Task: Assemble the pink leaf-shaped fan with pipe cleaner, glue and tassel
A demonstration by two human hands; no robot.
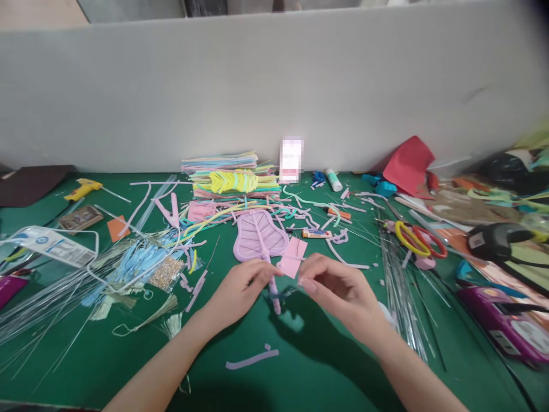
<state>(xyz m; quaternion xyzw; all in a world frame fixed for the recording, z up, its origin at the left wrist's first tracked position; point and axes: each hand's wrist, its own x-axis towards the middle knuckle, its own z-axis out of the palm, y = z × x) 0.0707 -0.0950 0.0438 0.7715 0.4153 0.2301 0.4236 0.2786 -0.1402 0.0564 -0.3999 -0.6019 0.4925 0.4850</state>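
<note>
A lilac fan (261,234), its fuzzy rods looking like pipe cleaners, lies with its ribbed head away from me and its handle towards me. My left hand (243,286) is closed on the handle just below the head. To the right of the handle, my right hand (332,286) is raised, thumb and fingers pinched together. A thin dark strand (285,293) seems to run between the handle and those fingers; it is blurred, and its kind is unclear. A pink card (293,257) lies just beyond my right fingertips. Nearer me is a loose lilac strip (252,359).
Bundled pipe cleaners (235,183) lie at the back against a grey partition (274,91). On the left are a yellow glue gun (83,189), blue tassels (137,257) and a bead bag (166,273). Scissors (414,238), wires (398,292) and a purple device (501,323) are on the right.
</note>
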